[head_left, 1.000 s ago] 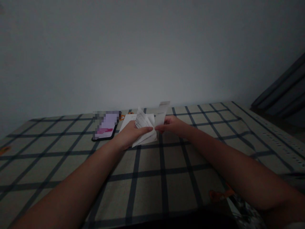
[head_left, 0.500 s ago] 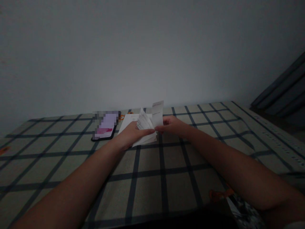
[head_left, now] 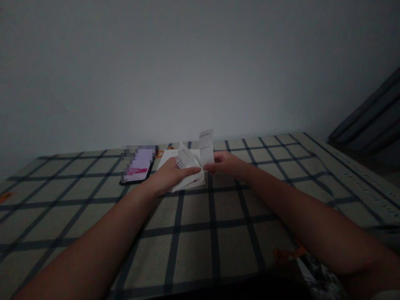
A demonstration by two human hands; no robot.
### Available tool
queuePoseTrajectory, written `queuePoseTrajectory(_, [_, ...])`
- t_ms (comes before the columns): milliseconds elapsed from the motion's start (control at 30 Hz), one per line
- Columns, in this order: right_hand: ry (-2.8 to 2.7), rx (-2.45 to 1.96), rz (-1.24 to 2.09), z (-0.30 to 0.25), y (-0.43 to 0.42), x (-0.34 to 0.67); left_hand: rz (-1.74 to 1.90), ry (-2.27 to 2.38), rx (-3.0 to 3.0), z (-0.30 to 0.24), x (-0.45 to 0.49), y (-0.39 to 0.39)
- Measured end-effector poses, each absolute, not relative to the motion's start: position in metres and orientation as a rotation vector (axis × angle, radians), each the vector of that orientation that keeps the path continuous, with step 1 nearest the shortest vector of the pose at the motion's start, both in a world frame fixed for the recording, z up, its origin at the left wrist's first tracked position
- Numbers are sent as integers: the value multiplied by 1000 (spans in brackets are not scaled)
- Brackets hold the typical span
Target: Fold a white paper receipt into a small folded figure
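Observation:
My left hand [head_left: 170, 173] is closed on a sheaf of white paper slips [head_left: 187, 160] with printed lines, its thumb lying across the top. Some of the slips fan upward and others stick out below the hand. Between the fingertips of my right hand [head_left: 221, 161] is the lower end of one upright slip of paper [head_left: 206, 146], which bears a few short lines of print. The two hands are close together, with their fingertips almost meeting. Behind the left hand lies a flat white sheet or booklet [head_left: 165, 155], partly covered by the hand and slips.
A phone [head_left: 140, 164] with a lit, partly pixelated screen lies to the left. Everything rests on a checked cloth [head_left: 193, 241] that reaches a pale wall [head_left: 200, 66]. Dark folded fabric [head_left: 371, 112] hangs at the right, and a patterned item [head_left: 321, 275] is near my right forearm.
My left hand and its slips have shifted slightly left. The upright slip has risen a little and stands a bit straighter, while my right hand stays almost in place.

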State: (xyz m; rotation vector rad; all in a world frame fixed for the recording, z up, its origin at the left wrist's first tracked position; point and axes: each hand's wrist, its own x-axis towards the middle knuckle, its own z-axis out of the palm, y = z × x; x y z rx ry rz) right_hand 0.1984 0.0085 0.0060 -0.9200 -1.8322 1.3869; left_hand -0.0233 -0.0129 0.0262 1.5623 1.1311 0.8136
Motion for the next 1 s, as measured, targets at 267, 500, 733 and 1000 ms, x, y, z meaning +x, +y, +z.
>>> queuePoseTrajectory(267, [-1805,-932,1374,6,9,197,823,1159,1567,25,-25,-9])
queuePoseTrajectory(500, [-1734,-888,1422,18,2,200,909,1094,1351,19,-24,-6])
queuePoseTrajectory(733, [-1589,-952,1440,19,7,204,1024,1075,1200,21,-19,-7])
queuePoseTrajectory(1000, [-1710,-1253,1092,13,30,222,1117,1095,1132,15,-17,1])
